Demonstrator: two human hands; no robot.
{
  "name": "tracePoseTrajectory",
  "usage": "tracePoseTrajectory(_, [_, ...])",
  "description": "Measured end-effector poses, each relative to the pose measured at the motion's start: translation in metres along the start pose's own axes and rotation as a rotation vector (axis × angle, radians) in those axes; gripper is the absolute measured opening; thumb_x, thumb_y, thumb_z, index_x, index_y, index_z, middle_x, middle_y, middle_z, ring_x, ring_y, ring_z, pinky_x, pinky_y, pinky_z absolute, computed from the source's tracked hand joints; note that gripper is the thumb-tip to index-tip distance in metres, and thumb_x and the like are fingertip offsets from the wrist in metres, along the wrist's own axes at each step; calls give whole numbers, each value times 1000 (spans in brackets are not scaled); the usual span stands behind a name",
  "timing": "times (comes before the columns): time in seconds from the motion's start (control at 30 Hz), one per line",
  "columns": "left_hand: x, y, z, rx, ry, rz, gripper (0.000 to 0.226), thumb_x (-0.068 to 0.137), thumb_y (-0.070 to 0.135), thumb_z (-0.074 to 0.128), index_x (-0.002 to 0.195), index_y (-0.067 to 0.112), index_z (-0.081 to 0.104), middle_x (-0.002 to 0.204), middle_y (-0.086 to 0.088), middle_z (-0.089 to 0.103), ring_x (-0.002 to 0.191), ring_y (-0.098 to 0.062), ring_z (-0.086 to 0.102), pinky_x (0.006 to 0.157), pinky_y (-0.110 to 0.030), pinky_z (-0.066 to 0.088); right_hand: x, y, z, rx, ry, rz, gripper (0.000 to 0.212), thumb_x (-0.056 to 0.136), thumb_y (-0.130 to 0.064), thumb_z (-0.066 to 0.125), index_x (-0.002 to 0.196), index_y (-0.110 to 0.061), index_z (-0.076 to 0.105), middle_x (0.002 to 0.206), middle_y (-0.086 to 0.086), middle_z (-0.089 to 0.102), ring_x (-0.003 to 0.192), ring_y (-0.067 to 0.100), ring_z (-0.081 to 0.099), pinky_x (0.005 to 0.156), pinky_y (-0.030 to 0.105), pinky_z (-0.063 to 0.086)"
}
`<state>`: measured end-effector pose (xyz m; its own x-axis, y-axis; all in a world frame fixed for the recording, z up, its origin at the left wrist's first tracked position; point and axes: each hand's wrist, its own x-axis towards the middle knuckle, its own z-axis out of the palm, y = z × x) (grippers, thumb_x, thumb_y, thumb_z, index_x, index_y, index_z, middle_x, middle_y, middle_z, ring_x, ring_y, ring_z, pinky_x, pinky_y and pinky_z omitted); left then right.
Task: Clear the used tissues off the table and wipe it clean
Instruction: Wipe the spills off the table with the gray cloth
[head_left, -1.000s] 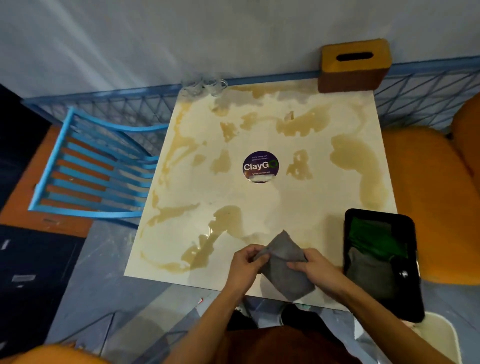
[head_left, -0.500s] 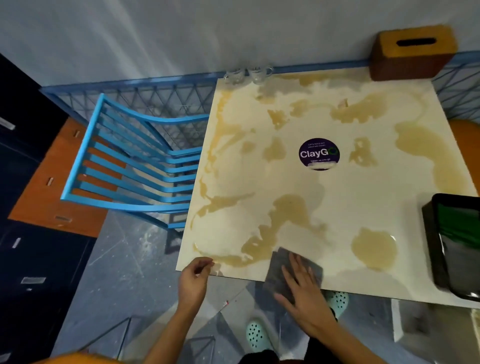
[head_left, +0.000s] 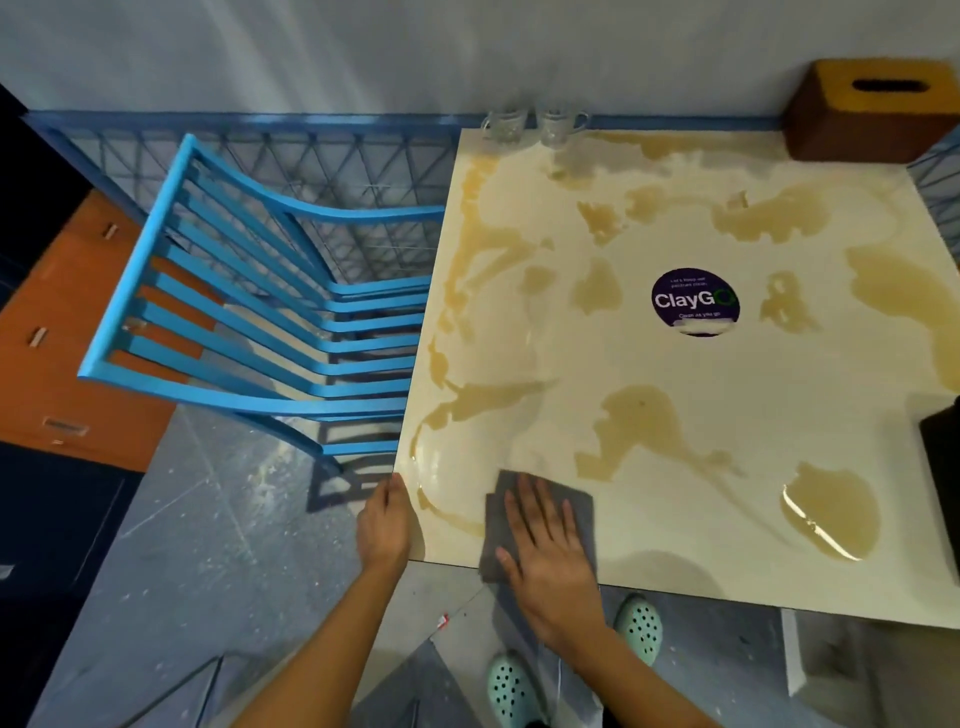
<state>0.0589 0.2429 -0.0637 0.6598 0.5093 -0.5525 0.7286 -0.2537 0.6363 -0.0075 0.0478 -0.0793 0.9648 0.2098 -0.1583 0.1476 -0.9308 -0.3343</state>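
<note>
Head view: the cream worktop (head_left: 727, 364), glossy and slick with wide tan spills (head_left: 831, 514), stands against a pale wall. A grey cloth (head_left: 584, 512), seemingly soft and limp and best driven under a flat palm, lies at the near edge by the left corner. The right hand (head_left: 545, 540) presses it, fingers spread. The left hand (head_left: 384, 525), fingers straight, rests on that corner.

One view only, worn on the head, wide-angle, edges bent. Looks forward and steeply down from the near side of the counter (head_left: 753, 374), close in. Counter fills the right half, its right edge cut off; blue chair (head_left: 260, 338) and floor (head_left: 182, 571) on the left, wall (head_left: 363, 52) far across the top. Forearms with left hand (head_left: 384, 525) and right hand (head_left: 545, 540) come in from the bottom; shoes (head_left: 639, 629) below.
</note>
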Motion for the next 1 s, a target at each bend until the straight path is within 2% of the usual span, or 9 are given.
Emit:
tracePoseTrajectory(0.17, [4, -5, 5, -76, 75, -60, 46, 103, 44, 32, 123, 13, 59, 124, -16, 60, 113, -36, 55, 105, -51, 40, 22, -52, 13, -16, -38, -103, 65, 98, -48, 32, 154, -19, 17, 163, 4, 10, 150, 26, 8, 115, 46, 10])
tracePoseTrajectory(0.27, [12, -3, 0, -199, 0, -123, 39, 102, 43, 33, 105, 19, 64, 110, -14, 66, 95, -27, 61, 95, -45, 48, 37, -72, 20, -13, -66, -146, 65, 98, -49, 28, 155, -21, 11, 163, 3, 4, 150, 26, 3, 115, 47, 8])
tracePoseTrajectory(0.33, [13, 2, -6, -348, -86, -215, 39, 102, 45, 35, 101, 19, 63, 100, -11, 66, 89, -24, 59, 90, -42, 47, 48, -82, 24, -15, -80, -179, 65, 99, -48, 25, 155, -23, 6, 163, 3, -2, 150, 25, -4, 117, 49, 5])
tracePoseTrajectory(0.43, [12, 3, -12, -439, -172, -303, 48, 97, 56, 38, 113, 17, 61, 113, -10, 62, 106, -29, 55, 96, -48, 42, 66, -92, 22, -20, -70, -183, 63, 99, -47, 25, 155, -23, 9, 163, 3, 0, 150, 25, -4, 120, 50, 9])
tracePoseTrajectory(0.5, [11, 6, -14, -425, -196, -298, 53, 97, 57, 35, 125, 18, 57, 120, -11, 58, 116, -31, 51, 98, -49, 40, 73, -95, 18, -3, -63, -183, 62, 99, -47, 24, 154, -22, 10, 163, 3, 0, 149, 25, -6, 119, 50, 6])
tracePoseTrajectory(0.63, [11, 17, -14, -359, -194, -206, 50, 100, 52, 33, 125, 15, 56, 129, -13, 58, 119, -32, 53, 102, -47, 43, 75, -91, 13, 22, -39, -168, 63, 99, -47, 24, 155, -23, 9, 163, 2, -2, 149, 23, -9, 120, 50, 4])
tracePoseTrajectory(0.77, [17, 35, -8, -129, -135, -101, 57, 103, 49, 24, 128, 10, 56, 125, -17, 60, 107, -31, 56, 94, -42, 44, 58, -57, 9, 12, -37, -114, 63, 100, -50, 21, 155, -24, 5, 163, 0, -4, 150, 20, -9, 119, 48, 4])
tracePoseTrajectory(0.87, [22, 43, 0, -54, -78, -108, 61, 102, 52, 24, 139, 7, 45, 140, -19, 48, 128, -37, 46, 111, -51, 32, 38, -20, -1, -26, -6, -40, 64, 99, -51, 27, 155, -24, 11, 163, 1, 5, 150, 22, 4, 116, 44, 6])
tracePoseTrajectory(1.0, [25, 37, 7, 29, -46, -44, 67, 100, 56, 20, 143, 10, 43, 146, -20, 43, 135, -40, 39, 113, -53, 27, 11, 37, -19, -50, 15, 29, 64, 99, -51, 30, 155, -26, 12, 163, -2, 5, 150, 18, 2, 119, 44, 11])
